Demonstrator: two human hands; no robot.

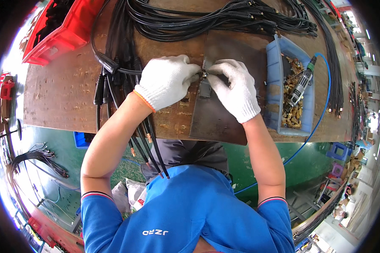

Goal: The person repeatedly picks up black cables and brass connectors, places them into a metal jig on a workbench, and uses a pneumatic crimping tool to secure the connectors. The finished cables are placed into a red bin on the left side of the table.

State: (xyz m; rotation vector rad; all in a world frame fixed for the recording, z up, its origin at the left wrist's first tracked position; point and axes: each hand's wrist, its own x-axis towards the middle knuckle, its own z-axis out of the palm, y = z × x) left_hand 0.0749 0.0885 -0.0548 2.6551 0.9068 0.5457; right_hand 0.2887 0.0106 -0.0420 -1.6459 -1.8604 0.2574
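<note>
My left hand, in a white knitted glove, is closed round the end of a black cable. Left of that hand, the cable runs into a thick black connector. My right hand, gloved the same way, pinches a small shiny metal fitting with thumb and forefinger. The fingertips of both hands meet at this fitting, and the gloves hide how it sits on the cable end. Below it a small grey metal block stands on a dark metal plate.
Many black cables lie across the back of the wooden table; others hang over its front edge. At right, a blue bin holds brass fittings and an air tool on a blue hose. A red crate stands back left.
</note>
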